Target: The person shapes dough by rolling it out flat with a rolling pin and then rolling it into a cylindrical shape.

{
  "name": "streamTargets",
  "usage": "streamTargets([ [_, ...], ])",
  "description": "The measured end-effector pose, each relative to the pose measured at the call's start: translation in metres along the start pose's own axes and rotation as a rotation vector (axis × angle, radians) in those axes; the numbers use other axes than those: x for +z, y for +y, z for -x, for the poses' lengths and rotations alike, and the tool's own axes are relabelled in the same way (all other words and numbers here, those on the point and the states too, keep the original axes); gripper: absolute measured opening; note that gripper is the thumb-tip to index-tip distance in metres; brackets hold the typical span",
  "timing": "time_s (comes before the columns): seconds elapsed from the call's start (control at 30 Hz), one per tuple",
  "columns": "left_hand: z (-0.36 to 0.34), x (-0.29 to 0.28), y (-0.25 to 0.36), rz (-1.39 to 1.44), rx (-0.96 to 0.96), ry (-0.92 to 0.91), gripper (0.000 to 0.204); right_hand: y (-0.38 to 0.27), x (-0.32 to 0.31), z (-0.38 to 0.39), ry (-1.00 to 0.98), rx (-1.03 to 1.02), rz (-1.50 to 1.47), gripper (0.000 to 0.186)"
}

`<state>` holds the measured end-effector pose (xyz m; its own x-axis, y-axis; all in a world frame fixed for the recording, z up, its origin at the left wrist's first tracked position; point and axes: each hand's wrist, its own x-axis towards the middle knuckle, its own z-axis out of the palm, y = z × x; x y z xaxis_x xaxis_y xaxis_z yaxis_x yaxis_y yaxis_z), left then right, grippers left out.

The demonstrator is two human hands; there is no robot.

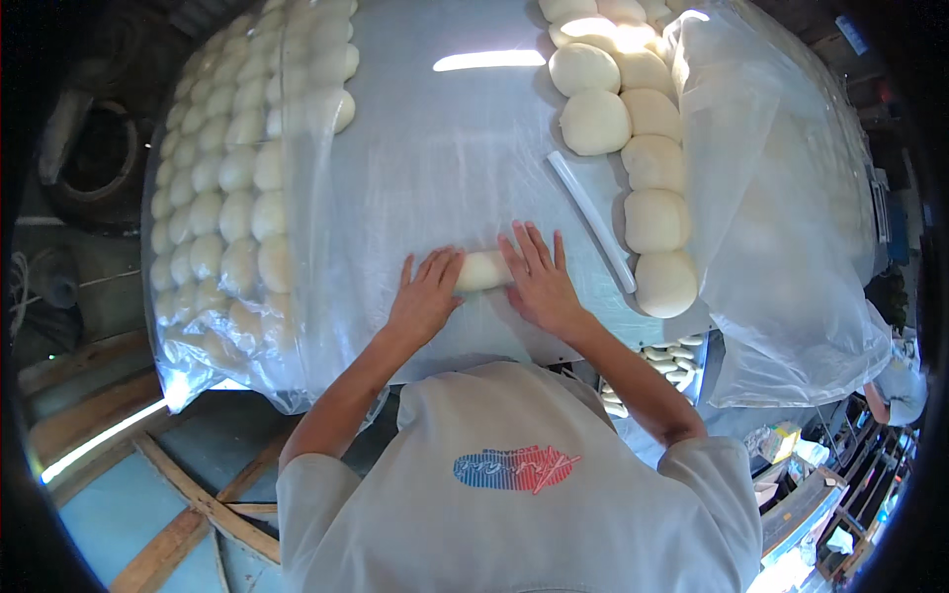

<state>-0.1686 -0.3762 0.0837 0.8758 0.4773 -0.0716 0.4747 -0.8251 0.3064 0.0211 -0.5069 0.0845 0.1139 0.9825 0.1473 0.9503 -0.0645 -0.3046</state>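
A short, thick roll of pale dough (pixel 482 271) lies crosswise on the metal-grey work table (pixel 435 178), close to my body. My left hand (pixel 425 295) rests at its left end, palm down, fingers stretched forward. Over its right end lies my right hand (pixel 542 282), with the fingers spread and pointing away from me. Neither hand is wrapped around the dough. To the right of my right hand, a white rod (pixel 593 222) lies slantwise on the table beside a double row of round dough balls (pixel 656 219).
Many dough balls (pixel 237 170) sit in rows at the left under a clear plastic sheet (pixel 308 208). Another plastic sheet (pixel 761 227) covers the right side. Small dough pieces (pixel 674 364) lie below the table's near right edge. Another person's arm (pixel 878 403) shows at far right.
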Motion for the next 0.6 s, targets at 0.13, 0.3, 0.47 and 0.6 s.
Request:
streamTargets([
  [0.13,-0.009,-0.004,-0.011,0.078,0.093,-0.024,0.053,0.012,0.008,-0.008,-0.132,-0.069,-0.083,0.063],
  [0.3,-0.04,-0.054,-0.01,-0.224,0.078,0.235,0.059,0.014,-0.026,-0.054,0.192,-0.08,0.111,0.06],
  [0.47,0.0,-0.038,0.018,-0.082,-0.03,0.083,0.065,0.007,0.01,-0.006,0.045,0.043,-0.015,0.065],
  [0.6,-0.028,-0.007,0.035,0.356,0.037,0.189,0.07,-0.026,0.062,-0.035,0.143,0.138,-0.225,0.07],
])
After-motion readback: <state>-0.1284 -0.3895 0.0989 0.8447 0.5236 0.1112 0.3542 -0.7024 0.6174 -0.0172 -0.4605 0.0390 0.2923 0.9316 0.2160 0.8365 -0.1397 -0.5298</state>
